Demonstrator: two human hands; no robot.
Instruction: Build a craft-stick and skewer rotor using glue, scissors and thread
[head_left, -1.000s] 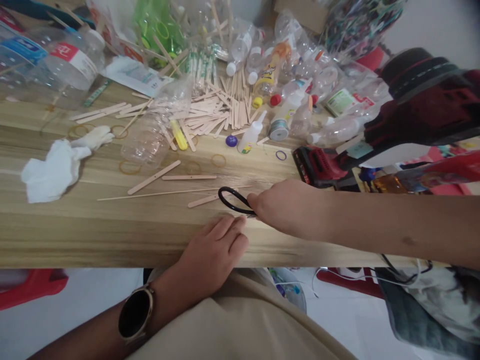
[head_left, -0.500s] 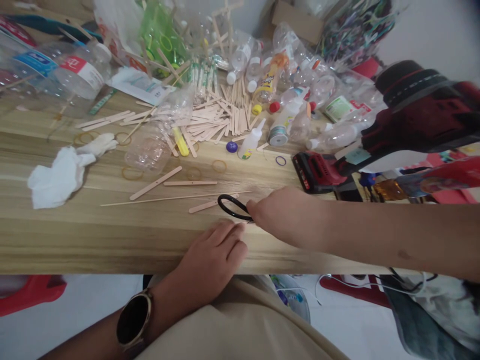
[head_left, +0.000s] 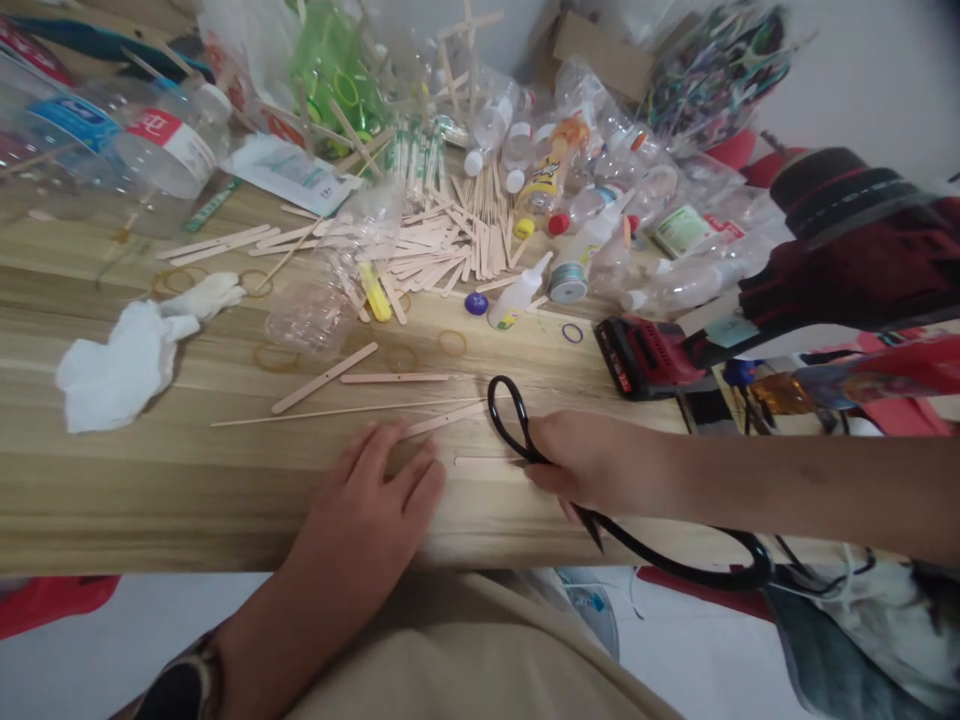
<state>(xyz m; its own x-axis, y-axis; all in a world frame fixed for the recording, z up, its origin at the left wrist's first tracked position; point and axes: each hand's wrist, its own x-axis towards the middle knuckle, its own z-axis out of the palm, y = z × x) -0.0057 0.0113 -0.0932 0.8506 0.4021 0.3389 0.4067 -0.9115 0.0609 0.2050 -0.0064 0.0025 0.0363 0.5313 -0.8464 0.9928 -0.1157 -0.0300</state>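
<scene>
My right hand is closed round black-handled scissors; one handle loop rises to the left of the fist and the other extends below the wrist. Its fingers hide part of the scissors. Palm down on the wooden table, my left hand has its fingers apart and holds nothing. Just above its fingertips lies a wooden craft stick. Another stick lies between the two hands, partly behind the scissors. A thin skewer and two more craft sticks lie farther up.
A red and black power drill lies at the right. Piled craft sticks, plastic bottles and a glue bottle stand or lie at the back. White tissue is at the left. The table's front edge runs under both arms.
My left hand has moved left, away from my right hand, and its fingers have spread. The scissors have turned, showing the second loop, and a stick now shows between the hands.
</scene>
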